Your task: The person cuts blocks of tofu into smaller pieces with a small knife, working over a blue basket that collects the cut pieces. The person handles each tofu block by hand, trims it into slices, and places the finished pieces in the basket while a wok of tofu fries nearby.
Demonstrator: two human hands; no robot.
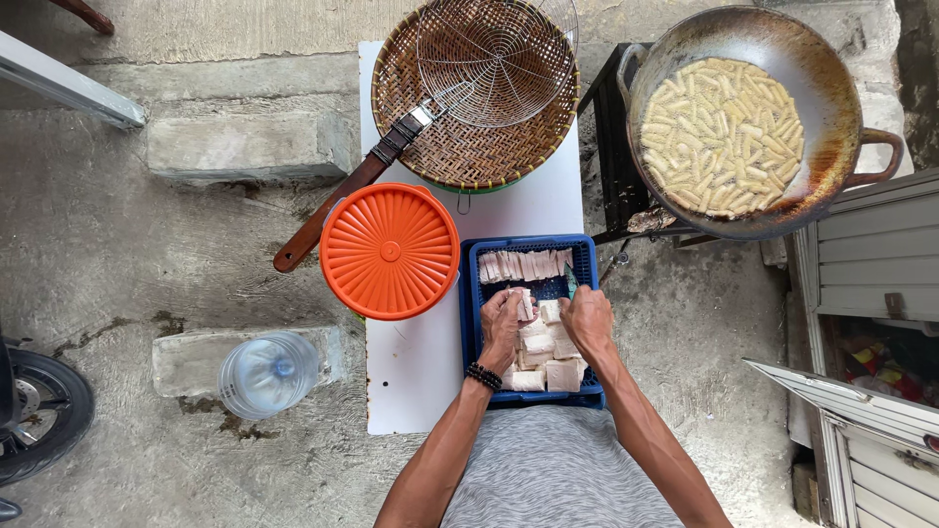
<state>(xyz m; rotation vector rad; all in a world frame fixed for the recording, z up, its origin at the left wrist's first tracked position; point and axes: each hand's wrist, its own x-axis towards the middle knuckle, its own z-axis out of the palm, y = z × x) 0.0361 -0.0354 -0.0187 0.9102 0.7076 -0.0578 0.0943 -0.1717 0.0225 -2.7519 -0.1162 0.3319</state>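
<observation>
Over the blue crate, your left hand closes on a pale block while your right hand grips a knife; slicing seems underway, needing a steady cut.

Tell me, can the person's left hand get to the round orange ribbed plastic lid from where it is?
Probably yes. The left hand holds a pale block over the blue plastic crate, and the round orange ribbed plastic lid sits right beside it with nothing between them.

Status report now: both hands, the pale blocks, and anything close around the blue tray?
Left hand grips one pale block. Right hand holds a small knife. Both over blue tray. Orange lid touches tray's left side.
</observation>
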